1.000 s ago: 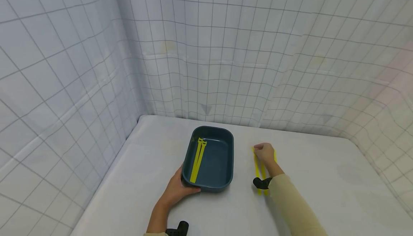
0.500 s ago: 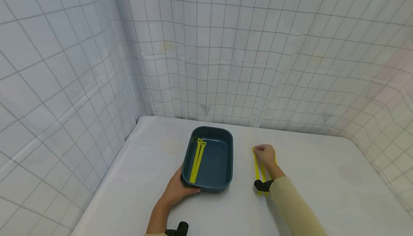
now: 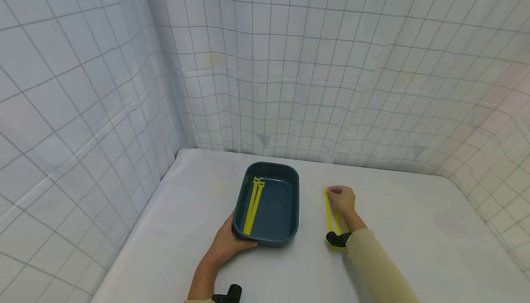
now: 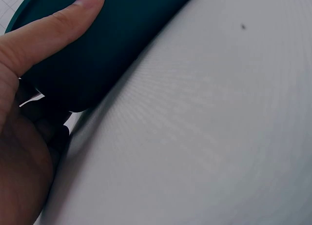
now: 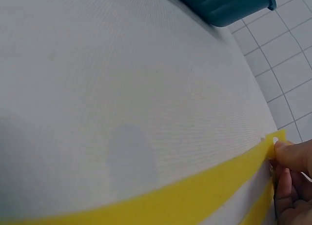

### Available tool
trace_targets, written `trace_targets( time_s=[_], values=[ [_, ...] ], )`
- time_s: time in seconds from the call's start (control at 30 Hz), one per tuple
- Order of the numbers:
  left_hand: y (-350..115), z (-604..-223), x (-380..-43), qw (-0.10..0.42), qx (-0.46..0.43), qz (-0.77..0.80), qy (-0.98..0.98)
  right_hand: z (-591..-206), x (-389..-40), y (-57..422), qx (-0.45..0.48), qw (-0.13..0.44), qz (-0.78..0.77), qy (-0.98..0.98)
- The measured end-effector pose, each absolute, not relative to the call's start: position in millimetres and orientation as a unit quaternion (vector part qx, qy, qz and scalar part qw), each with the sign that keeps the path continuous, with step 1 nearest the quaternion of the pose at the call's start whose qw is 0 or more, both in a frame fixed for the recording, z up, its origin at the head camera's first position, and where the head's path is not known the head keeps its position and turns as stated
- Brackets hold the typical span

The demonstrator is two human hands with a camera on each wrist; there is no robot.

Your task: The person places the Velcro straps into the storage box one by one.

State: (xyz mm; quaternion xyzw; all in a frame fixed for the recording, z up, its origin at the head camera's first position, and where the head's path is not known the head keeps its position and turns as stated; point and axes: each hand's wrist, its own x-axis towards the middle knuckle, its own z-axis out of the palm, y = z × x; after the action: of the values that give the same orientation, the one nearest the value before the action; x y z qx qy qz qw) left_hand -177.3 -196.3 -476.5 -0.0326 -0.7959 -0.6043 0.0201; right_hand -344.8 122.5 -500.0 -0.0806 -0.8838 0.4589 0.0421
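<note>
A dark teal rectangular bin [image 3: 278,211] sits on the white table, with two yellow slotted cable ties [image 3: 253,206] lying side by side along its left part. My left hand [image 3: 225,243] grips the bin's near left corner; in the left wrist view its thumb [image 4: 73,25] lies on the bin's outer wall and the fingers go behind the corner. Right of the bin, my right hand [image 3: 342,199] pinches the slotted far end of a yellow cable tie [image 5: 195,191] between thumb and fingers. More yellow ties [image 3: 338,222] lie beside it, partly hidden under the hand and wrist.
A white cloth-covered table [image 3: 414,220] extends around the bin and ties. White gridded curtains [image 3: 265,86] stand behind it and at both sides. A black camera mount [image 3: 338,238] on the right wrist hangs over the near ends of the ties.
My right hand has shifted very slightly right, still at the tie's far end. The left hand and the bin stay in place.
</note>
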Motion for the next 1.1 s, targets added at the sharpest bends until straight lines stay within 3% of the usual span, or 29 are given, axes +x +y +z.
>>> trace_targets(
  time_s=[0.33, 1.1],
  values=[
    [-201, -511, -190, 0.031, -0.03, -0.59, -0.806, -505, -346, 126, -0.089, 0.048, 0.474, -0.875],
    [-202, -511, -189, 0.03, -0.032, -0.592, -0.805, -508, -347, 132, -0.114, 0.058, 0.518, -0.846]
  ],
)
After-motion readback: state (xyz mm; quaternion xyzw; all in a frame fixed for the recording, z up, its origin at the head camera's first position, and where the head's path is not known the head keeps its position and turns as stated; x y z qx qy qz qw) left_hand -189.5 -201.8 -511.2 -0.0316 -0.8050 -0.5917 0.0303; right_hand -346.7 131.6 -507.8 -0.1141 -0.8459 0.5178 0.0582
